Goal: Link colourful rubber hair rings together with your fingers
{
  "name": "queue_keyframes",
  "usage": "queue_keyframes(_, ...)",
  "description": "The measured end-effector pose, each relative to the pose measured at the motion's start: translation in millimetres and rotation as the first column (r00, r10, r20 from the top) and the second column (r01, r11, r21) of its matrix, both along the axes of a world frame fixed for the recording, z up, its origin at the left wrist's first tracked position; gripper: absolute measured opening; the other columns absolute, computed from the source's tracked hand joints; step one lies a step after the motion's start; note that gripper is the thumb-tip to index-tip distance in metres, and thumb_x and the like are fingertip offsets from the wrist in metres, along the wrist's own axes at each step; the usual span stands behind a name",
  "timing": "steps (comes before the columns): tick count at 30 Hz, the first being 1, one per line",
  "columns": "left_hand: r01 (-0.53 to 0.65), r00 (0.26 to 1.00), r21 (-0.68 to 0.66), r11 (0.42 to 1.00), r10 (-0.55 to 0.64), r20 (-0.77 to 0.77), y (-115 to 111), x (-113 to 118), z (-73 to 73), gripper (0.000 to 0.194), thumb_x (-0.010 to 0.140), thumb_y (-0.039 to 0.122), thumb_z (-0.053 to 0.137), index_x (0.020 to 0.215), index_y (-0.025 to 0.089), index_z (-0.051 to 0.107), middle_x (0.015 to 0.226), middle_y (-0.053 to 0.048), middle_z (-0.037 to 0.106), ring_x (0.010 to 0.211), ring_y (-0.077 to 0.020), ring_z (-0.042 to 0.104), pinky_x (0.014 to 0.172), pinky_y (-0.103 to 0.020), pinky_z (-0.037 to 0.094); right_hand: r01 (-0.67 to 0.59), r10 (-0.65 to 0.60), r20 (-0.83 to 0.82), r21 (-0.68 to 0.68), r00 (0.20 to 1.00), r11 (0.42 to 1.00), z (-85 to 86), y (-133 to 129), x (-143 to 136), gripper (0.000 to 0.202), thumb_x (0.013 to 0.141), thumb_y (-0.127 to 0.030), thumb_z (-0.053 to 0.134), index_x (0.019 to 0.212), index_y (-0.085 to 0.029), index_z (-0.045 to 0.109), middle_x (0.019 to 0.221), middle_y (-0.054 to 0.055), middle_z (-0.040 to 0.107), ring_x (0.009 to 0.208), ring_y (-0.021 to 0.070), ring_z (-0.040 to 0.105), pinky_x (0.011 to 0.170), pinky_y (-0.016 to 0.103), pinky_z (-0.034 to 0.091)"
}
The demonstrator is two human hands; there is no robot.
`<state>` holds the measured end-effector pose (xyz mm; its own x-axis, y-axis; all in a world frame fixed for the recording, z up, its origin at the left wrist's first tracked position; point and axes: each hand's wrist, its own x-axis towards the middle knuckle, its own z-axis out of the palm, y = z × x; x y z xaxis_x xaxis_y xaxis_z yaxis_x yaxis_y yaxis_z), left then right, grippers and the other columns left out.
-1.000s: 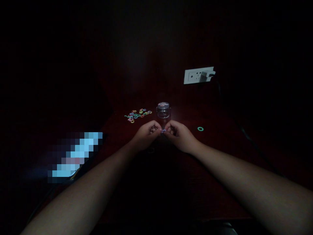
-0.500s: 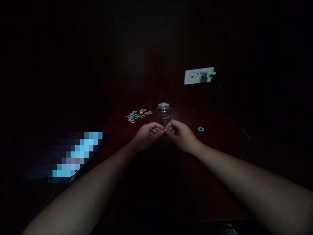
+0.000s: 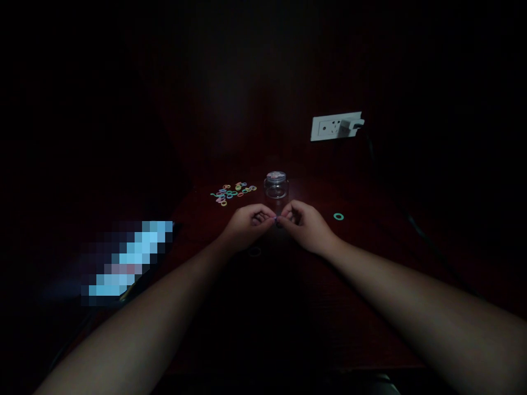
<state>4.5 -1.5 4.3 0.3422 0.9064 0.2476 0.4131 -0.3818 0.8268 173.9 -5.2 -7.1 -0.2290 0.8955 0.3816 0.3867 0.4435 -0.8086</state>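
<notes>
My left hand [image 3: 254,224] and my right hand [image 3: 302,222] meet fingertip to fingertip over the table, both pinched closed. Between them is a small purple hair tie [image 3: 275,219], mostly hidden by the fingers. Just beyond the fingertips stands a clear jar [image 3: 275,189] with a patterned lid on top. Several small coloured hair ties [image 3: 233,193] lie in a loose spread left of the jar. A single green hair tie [image 3: 338,216] rests to the right of my right hand. Nearer to me, below my left hand, a dark ring [image 3: 254,252] is faintly visible.
The dark red table [image 3: 370,329] is dimly lit. At the left, a lit, pixelated screen [image 3: 135,255] lies beside my left forearm. A white wall socket [image 3: 327,128] holds a plug [image 3: 351,126], and its cable [image 3: 424,236] trails down the right side.
My hands stay in nearly the same place, still pinching the purple hair tie, less of which shows between the fingertips. The jar and loose hair ties have not moved.
</notes>
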Motion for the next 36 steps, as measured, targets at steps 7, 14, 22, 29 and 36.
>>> queue_keyframes(7,-0.019,1.0,0.038,0.999,0.019,0.005,-1.4,1.3,1.7,0.016,0.073,0.026,0.058,0.081,0.012,0.062,0.068,-0.001,0.058,0.054,-0.005,0.045,0.049,-0.016,0.037,0.052,-0.051,0.028,-0.039,0.998,0.998,-1.5,3.5,1.3,0.019,0.074,-0.036,0.056,0.073,-0.016,0.056,0.066,0.002,0.059,0.054,0.0111,0.049,0.051,0.024,0.036)
queue_keyframes(14,-0.016,1.0,0.061,0.998,0.015,0.008,-0.5,0.4,0.0,0.017,0.074,0.027,0.058,0.082,0.013,0.061,0.071,-0.001,0.059,0.056,-0.0053,0.046,0.05,-0.016,0.037,0.064,-0.061,0.05,-0.047,0.997,0.997,-4.2,4.8,2.2,0.025,0.074,-0.041,0.055,0.075,-0.016,0.057,0.065,0.003,0.06,0.054,0.0116,0.05,0.05,0.025,0.036)
queue_keyframes(22,-0.005,1.0,0.088,0.996,0.004,0.007,0.0,-0.1,-0.7,0.018,0.074,0.028,0.059,0.083,0.012,0.061,0.072,-0.002,0.058,0.059,-0.006,0.047,0.052,-0.017,0.039,-0.008,0.009,0.015,-0.054,1.0,0.998,-2.2,1.8,0.1,0.022,0.074,-0.037,0.055,0.073,-0.016,0.056,0.064,0.001,0.056,0.054,0.0102,0.047,0.049,0.023,0.035)
queue_keyframes(29,0.022,1.0,0.072,0.997,-0.023,0.011,-0.1,-0.1,-1.8,0.017,0.073,0.025,0.058,0.083,0.012,0.061,0.071,-0.002,0.057,0.059,-0.006,0.047,0.053,-0.017,0.039,-0.043,0.041,-0.029,-0.066,0.999,0.997,-2.1,1.7,-0.1,0.017,0.074,-0.033,0.055,0.072,-0.017,0.054,0.061,-0.002,0.053,0.052,0.0094,0.045,0.048,0.023,0.034)
queue_keyframes(36,0.03,1.0,0.098,0.995,-0.031,0.003,0.9,-0.5,-3.0,0.017,0.073,0.025,0.058,0.083,0.012,0.061,0.071,-0.002,0.057,0.06,-0.0063,0.048,0.053,-0.017,0.04,-0.062,0.06,-0.027,-0.049,0.998,0.997,-3.7,2.6,0.2,0.016,0.075,-0.032,0.054,0.069,-0.017,0.053,0.06,-0.003,0.05,0.052,0.009,0.043,0.048,0.022,0.032)
